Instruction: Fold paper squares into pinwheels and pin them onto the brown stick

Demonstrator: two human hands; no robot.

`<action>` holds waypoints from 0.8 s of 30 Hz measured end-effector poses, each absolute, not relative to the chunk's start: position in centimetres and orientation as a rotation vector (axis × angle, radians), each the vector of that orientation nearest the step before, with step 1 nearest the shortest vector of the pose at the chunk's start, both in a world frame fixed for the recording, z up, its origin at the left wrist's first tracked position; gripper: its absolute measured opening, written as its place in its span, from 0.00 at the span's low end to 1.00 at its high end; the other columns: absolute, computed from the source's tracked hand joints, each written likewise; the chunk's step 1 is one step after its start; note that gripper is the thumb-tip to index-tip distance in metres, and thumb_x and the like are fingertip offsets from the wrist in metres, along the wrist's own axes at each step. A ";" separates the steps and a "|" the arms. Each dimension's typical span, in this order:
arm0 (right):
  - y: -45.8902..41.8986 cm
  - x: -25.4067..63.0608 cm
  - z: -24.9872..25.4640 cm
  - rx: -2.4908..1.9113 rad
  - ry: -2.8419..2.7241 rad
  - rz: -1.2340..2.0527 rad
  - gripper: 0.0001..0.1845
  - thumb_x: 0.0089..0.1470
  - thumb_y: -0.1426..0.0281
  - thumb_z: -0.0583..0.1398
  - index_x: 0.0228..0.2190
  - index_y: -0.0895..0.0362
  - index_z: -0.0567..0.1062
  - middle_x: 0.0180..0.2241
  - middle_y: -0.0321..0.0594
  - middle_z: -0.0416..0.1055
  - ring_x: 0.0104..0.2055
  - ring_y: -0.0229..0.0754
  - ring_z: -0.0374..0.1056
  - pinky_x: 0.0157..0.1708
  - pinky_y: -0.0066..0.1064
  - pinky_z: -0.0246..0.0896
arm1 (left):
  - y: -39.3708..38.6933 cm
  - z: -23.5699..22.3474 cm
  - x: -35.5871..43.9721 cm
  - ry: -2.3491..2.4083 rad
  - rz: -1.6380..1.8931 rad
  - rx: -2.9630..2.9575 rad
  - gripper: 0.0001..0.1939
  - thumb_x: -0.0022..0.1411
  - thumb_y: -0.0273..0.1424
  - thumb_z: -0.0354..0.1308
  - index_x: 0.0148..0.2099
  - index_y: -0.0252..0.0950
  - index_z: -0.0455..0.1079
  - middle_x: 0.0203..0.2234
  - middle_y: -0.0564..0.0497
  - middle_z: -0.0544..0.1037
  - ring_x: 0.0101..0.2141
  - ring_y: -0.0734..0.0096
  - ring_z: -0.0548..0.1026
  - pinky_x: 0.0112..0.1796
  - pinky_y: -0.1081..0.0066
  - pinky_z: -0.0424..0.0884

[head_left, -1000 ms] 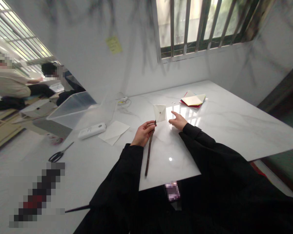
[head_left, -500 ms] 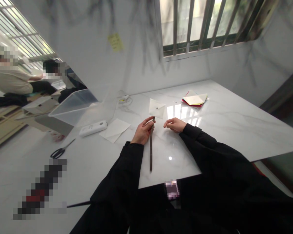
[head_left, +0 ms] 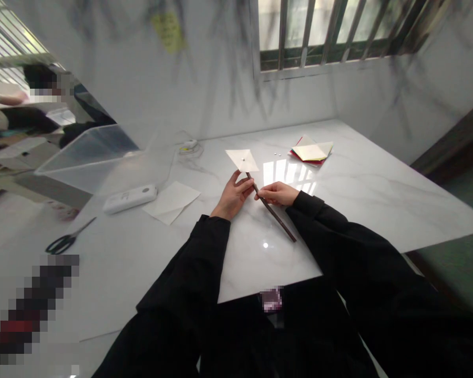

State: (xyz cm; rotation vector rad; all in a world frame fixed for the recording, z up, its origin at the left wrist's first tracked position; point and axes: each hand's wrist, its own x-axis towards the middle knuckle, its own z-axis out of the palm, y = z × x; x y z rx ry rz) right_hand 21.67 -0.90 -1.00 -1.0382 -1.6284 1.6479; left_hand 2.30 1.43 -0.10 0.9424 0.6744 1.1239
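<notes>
Thin dark stick (head_left: 274, 212), slanting from the near right up toward the middle of the table (head_left: 378, 210), tipped by a small white folded paper square (head_left: 242, 159) pinned at its centre with a tiny metal stud. Left hand (head_left: 233, 195) closed on the stick just below the paper, thumb and fingers pinching the top of the shaft. Right hand (head_left: 276, 193) just beside it, fingers curled around the stick a little lower, the two hands nearly touching. Lower end of the stick jutting past the right sleeve, above the glossy surface. Paper matte and creased into a diamond; stick slim, brownish, straight.

Table white marble-look, veined grey, shiny with window glare. Toward the far right corner, a stack of folded papers (head_left: 311, 152), cream on top, red beneath, with two tiny pale beads (head_left: 277, 154) just beside it. Left of the hands, a flat white sheet (head_left: 171, 199), then a white oblong device (head_left: 130, 198), markings too small to read. Near the left edge, black-handled scissors (head_left: 65, 241). Beyond, a clear plastic bin (head_left: 90, 160). On the wall, a yellow sticky note (head_left: 166, 30), writing illegible.
</notes>
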 end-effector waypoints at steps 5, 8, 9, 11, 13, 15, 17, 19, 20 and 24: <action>-0.9 21.7 -0.7 -0.994 -1.757 1.831 0.24 0.57 0.53 0.66 0.41 0.63 0.80 0.19 0.29 0.65 0.18 0.28 0.53 0.18 0.24 0.43 | 2.4 0.2 1.1 0.647 1.124 0.944 0.22 0.51 0.25 0.71 0.49 0.41 0.73 0.39 0.53 0.80 0.36 0.72 0.77 0.43 0.71 0.73; -0.5 21.7 -0.2 -0.972 -1.850 1.914 0.22 0.57 0.55 0.67 0.40 0.62 0.81 0.21 0.32 0.69 0.19 0.28 0.55 0.19 0.23 0.44 | 3.4 0.0 0.0 0.684 1.182 0.903 0.17 0.53 0.27 0.70 0.46 0.41 0.75 0.40 0.53 0.80 0.38 0.72 0.77 0.40 0.73 0.72; -0.3 21.8 0.0 -0.978 -1.866 1.933 0.22 0.57 0.55 0.67 0.40 0.62 0.81 0.21 0.32 0.70 0.19 0.28 0.55 0.18 0.23 0.44 | 3.7 -0.1 -0.4 0.700 1.195 0.891 0.14 0.55 0.28 0.69 0.45 0.41 0.75 0.40 0.53 0.80 0.38 0.72 0.77 0.39 0.73 0.72; 0.4 21.8 0.2 -0.990 -1.875 1.979 0.20 0.57 0.56 0.67 0.40 0.62 0.82 0.21 0.32 0.70 0.19 0.28 0.57 0.18 0.22 0.44 | 4.0 -0.3 -0.8 0.723 1.212 0.875 0.11 0.57 0.31 0.68 0.44 0.40 0.76 0.39 0.52 0.81 0.38 0.71 0.77 0.39 0.73 0.72; 1.2 21.8 0.3 -0.970 -1.858 2.065 0.19 0.56 0.58 0.69 0.40 0.62 0.82 0.22 0.33 0.71 0.20 0.28 0.60 0.18 0.20 0.47 | 4.1 -0.5 -1.0 0.731 1.222 0.866 0.11 0.57 0.32 0.68 0.43 0.40 0.76 0.39 0.52 0.81 0.38 0.71 0.77 0.39 0.73 0.72; 1.7 21.9 0.5 -0.923 -1.785 2.203 0.19 0.54 0.61 0.70 0.42 0.63 0.82 0.25 0.35 0.74 0.23 0.29 0.65 0.20 0.19 0.56 | 4.1 -0.5 -1.1 0.731 1.229 0.857 0.12 0.56 0.31 0.70 0.43 0.39 0.76 0.38 0.53 0.81 0.37 0.72 0.77 0.39 0.74 0.72; 1.9 22.0 0.7 -0.899 -1.624 2.303 0.21 0.54 0.64 0.71 0.47 0.63 0.80 0.28 0.38 0.77 0.27 0.32 0.71 0.25 0.20 0.65 | 3.9 -0.5 -1.2 0.735 1.235 0.832 0.12 0.55 0.31 0.70 0.43 0.39 0.76 0.37 0.53 0.81 0.36 0.72 0.77 0.39 0.74 0.72; 1.7 22.0 0.9 -0.923 -1.423 2.303 0.21 0.57 0.65 0.69 0.50 0.63 0.78 0.33 0.43 0.80 0.30 0.35 0.74 0.29 0.22 0.71 | 3.7 -0.3 -1.2 0.738 1.242 0.796 0.11 0.56 0.32 0.70 0.42 0.39 0.76 0.36 0.52 0.81 0.36 0.72 0.77 0.38 0.74 0.72; 1.5 21.9 1.0 -0.941 -1.333 2.275 0.20 0.59 0.66 0.67 0.51 0.62 0.78 0.35 0.44 0.81 0.31 0.35 0.75 0.30 0.23 0.72 | 3.6 -0.2 -1.2 0.737 1.243 0.780 0.10 0.57 0.33 0.70 0.41 0.39 0.76 0.35 0.52 0.81 0.36 0.71 0.77 0.38 0.74 0.72; 0.6 21.2 1.0 -0.981 -1.063 2.151 0.15 0.66 0.67 0.62 0.51 0.60 0.76 0.40 0.46 0.81 0.33 0.36 0.77 0.34 0.25 0.76 | 3.1 0.2 -0.9 0.743 1.207 0.742 0.10 0.59 0.35 0.69 0.42 0.38 0.77 0.35 0.50 0.81 0.37 0.68 0.78 0.39 0.71 0.73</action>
